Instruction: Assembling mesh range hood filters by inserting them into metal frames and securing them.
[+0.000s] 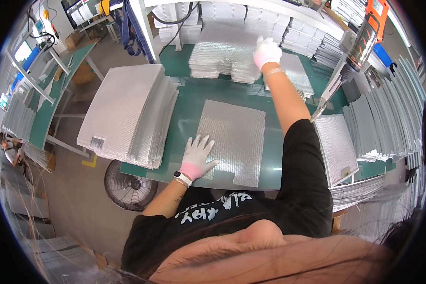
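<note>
While the left hand (197,157) lies flat with fingers spread wide on the near left corner of a single mesh sheet (233,139), the right hand (266,52) is stretched far across the table (186,113), resting palm down on a low pile of mesh sheets (225,59) toward the far edge; whether its fingers pinch a sheet I cannot tell. Both hands wear white gloves with pink cuffs, and a watch sits on the left wrist. The single sheet lies in the middle of the green table, close to its near edge.

A thick, slightly fanned stack of mesh panels (128,111) overhangs the left edge of the table. At the right edge a framed filter panel (335,146) lies flat, and beyond it more panels stand on edge in a row (386,118). A tool with an orange body (364,33) hangs above the far right corner, close to the outstretched forearm. More stacked sheets fill the shelf (270,21) behind the far edge.

Under the near left corner a round fan (128,185) sits on the grey floor. Off to the left stands another green bench (49,94), and a second person (12,149) is at the room's left margin.
</note>
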### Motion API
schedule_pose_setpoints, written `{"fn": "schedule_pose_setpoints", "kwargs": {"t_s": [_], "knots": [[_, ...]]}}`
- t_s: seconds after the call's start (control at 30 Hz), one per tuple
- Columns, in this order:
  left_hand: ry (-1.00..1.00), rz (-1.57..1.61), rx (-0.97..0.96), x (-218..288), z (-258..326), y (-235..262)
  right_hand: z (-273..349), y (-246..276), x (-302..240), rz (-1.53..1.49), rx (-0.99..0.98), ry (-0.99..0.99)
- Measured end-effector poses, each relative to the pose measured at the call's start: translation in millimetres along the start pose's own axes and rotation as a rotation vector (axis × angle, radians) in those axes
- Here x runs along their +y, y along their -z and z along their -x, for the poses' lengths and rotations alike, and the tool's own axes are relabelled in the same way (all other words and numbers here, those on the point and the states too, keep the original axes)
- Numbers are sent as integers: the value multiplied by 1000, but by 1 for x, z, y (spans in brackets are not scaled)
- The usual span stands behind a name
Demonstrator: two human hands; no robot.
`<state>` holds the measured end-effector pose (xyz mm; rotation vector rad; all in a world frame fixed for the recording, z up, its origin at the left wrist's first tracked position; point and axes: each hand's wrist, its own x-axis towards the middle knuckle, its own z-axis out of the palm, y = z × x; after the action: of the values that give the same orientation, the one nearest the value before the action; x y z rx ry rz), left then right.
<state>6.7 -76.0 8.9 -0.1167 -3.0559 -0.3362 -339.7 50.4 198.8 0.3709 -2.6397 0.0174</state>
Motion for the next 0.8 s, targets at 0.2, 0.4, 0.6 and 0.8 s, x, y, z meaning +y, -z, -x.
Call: {"fn": "schedule_pose_setpoints", "kwargs": {"t_s": [0.2,0.4,0.6,0.8], "knots": [[-51,11,29,0,-6,-3,-31,4,65,-1530,323,31],[74,181,83,-12,3,-31,76,39,66,-2055,-2,76],[180,1905,216,-19,26,40,295,21,81,-1612,-214,-226],[389,611,253,28,34,48,374,-2,73,-1126,-183,-168]]}}
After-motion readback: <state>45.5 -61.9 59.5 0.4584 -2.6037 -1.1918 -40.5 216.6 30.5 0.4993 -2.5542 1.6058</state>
